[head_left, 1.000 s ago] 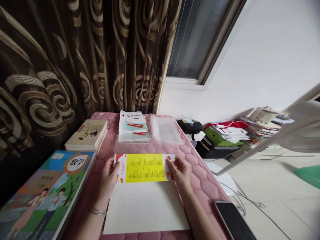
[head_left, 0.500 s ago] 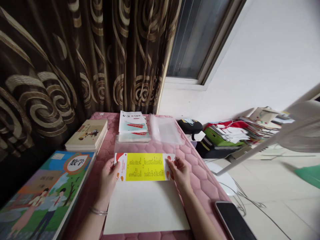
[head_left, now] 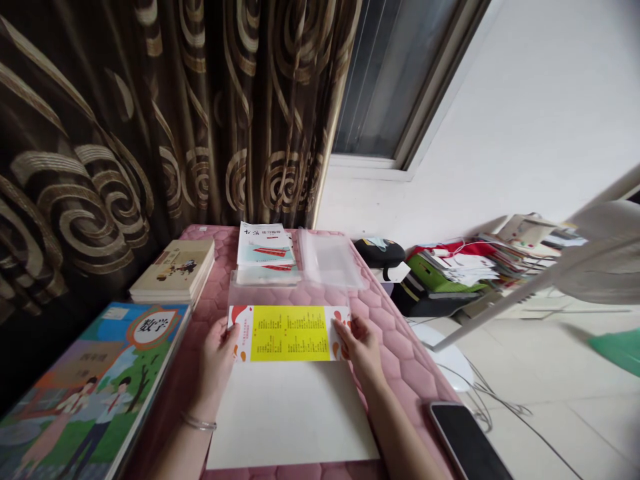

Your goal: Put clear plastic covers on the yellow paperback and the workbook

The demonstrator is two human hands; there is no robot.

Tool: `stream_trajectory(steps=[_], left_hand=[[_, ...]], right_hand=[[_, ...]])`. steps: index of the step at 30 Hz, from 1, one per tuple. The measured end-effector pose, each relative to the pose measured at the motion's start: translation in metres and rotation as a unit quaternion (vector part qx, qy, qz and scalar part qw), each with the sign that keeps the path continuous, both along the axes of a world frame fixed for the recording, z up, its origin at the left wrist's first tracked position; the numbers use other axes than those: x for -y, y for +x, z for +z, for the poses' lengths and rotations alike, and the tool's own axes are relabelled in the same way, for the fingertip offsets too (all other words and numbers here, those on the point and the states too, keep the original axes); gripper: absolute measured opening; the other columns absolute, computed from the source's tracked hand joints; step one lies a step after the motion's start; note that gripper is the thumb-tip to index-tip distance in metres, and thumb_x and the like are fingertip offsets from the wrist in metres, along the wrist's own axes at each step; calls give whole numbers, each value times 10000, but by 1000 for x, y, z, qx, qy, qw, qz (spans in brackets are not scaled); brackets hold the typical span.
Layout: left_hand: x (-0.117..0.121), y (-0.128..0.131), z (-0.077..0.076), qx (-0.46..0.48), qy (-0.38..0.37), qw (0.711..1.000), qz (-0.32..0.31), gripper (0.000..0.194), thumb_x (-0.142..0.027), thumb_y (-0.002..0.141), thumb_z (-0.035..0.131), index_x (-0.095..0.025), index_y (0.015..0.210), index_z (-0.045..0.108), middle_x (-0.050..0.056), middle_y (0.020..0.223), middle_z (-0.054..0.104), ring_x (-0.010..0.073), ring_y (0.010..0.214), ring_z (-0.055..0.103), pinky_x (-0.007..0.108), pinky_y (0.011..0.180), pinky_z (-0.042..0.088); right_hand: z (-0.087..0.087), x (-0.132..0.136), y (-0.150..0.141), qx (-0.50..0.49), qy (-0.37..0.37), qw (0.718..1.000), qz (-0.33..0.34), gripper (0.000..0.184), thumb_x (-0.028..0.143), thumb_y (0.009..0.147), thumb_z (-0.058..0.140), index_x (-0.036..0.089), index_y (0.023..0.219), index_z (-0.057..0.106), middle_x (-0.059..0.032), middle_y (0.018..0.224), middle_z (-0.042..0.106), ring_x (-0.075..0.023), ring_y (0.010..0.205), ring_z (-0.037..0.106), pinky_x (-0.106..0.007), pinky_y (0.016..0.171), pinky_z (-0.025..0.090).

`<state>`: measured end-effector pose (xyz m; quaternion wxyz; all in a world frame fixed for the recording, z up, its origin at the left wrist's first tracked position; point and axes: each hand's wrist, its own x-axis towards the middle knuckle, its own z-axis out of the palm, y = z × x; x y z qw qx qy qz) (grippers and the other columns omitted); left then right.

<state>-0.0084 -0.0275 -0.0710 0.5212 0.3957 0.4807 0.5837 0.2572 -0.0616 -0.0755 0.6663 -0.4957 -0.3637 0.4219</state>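
Observation:
In front of me lies a printed yellow-and-white paper strip (head_left: pixel 291 333) with red and orange shapes at its ends. My left hand (head_left: pixel 219 343) pinches its left end, and my right hand (head_left: pixel 361 345) pinches the right end, thumbs on top. Below the strip, a plain white sheet (head_left: pixel 293 417) extends toward me between my forearms; whether the two are joined, I cannot tell. A clear plastic sheet (head_left: pixel 320 297) shows just beyond the strip, partly hidden by it. All this is over a pink quilted surface (head_left: pixel 415 373).
Math textbooks (head_left: pixel 100 387) and a stack of beige books (head_left: pixel 173 270) stand on the left. Farther back are calligraphy workbooks (head_left: pixel 267 250) and clear plastic covers (head_left: pixel 333 259). A phone (head_left: pixel 470 440) lies near right, with a white fan (head_left: pixel 600 253) beyond it.
Both hands keep their grip on the strip and have hardly moved. The strip and the white sheet stay in nearly the same place.

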Motion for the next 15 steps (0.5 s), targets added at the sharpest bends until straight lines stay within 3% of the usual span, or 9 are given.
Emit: stream_trajectory(steps=[9, 15], left_hand=[[7, 3, 11, -26, -7, 1000, 14, 479, -503, 647, 756, -188, 973, 601, 22, 759, 709, 166, 597, 654, 244, 528, 509], [6, 2, 9, 8, 11, 1000, -3, 535, -482, 630, 781, -174, 1027, 596, 58, 871, 733, 200, 715, 695, 289, 639, 559]], right_hand=[[-4, -5, -1, 48, 8, 998, -46, 401, 532, 676, 798, 205, 841, 633, -18, 740, 661, -170, 630, 622, -259, 530, 514], [-5, -5, -1, 40, 11, 998, -42, 396, 524, 678, 801, 208, 851, 639, -14, 744, 671, -167, 624, 624, -264, 535, 521]])
